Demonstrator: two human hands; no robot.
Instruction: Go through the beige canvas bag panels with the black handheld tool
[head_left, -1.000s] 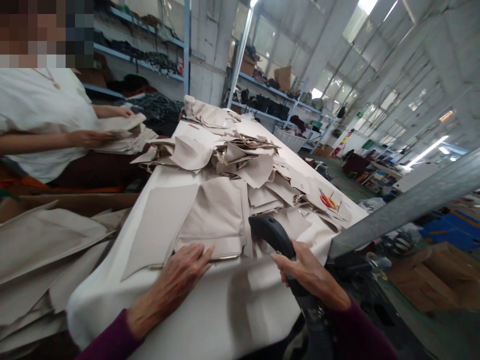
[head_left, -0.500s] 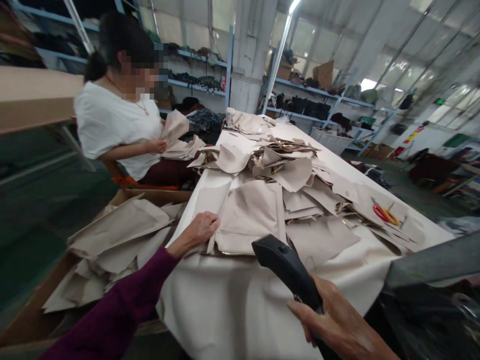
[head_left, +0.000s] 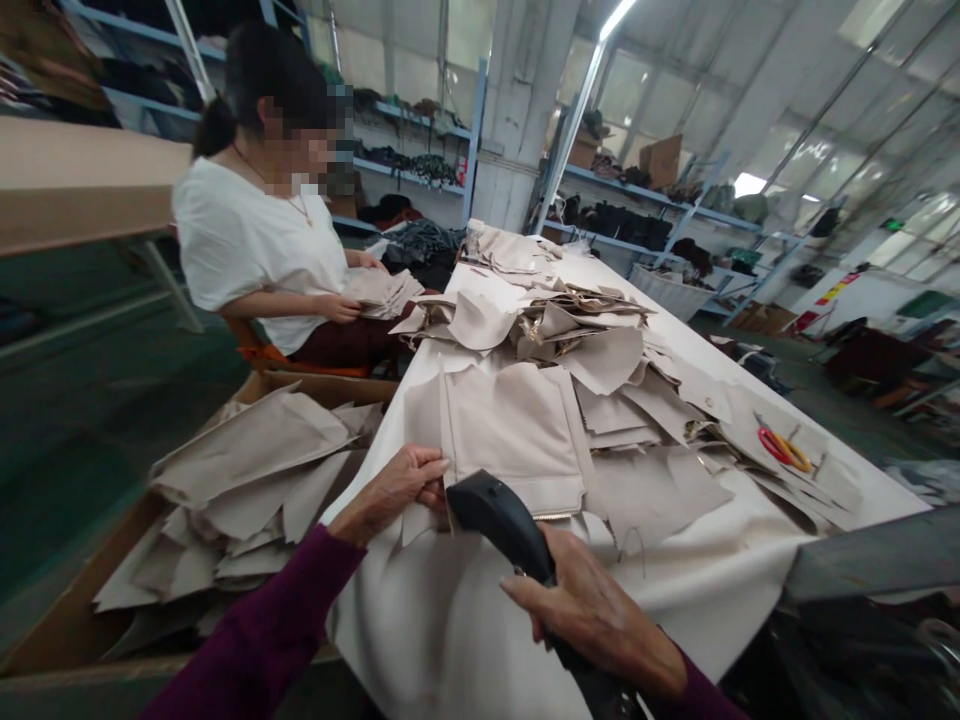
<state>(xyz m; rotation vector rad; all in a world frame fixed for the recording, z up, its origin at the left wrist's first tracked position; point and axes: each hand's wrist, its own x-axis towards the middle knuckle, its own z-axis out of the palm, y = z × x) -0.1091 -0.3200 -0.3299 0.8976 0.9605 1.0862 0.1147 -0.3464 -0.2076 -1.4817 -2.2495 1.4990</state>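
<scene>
My left hand (head_left: 396, 488) is closed in a pinch on the left edge of a beige fabric or leather panel (head_left: 517, 425), which lies near the table's front end. Stitched seams run along the panel, and a gold zipper (head_left: 553, 517) shows at its lower edge. Wrapped in my right hand (head_left: 581, 598) is a black handheld tool (head_left: 499, 515) with a curved body and a blunt, angled head; its exact kind is unclear. The tool's head is close to the panel's lower left corner, beside my left fingers. Whether it touches the panel I cannot tell.
Piled beige pieces (head_left: 592, 345) cover the table (head_left: 757, 490) beyond the panel. Red-and-yellow-handled scissors (head_left: 784, 450) lie at the right. A cardboard box (head_left: 56, 605) of beige pieces stands at the left. Behind it sits a person (head_left: 255, 240) holding beige pieces.
My right hand has brought the black tool leftward to the panel's lower left corner. The left hand keeps its edge grip. The seated person's hands have lowered their pieces.
</scene>
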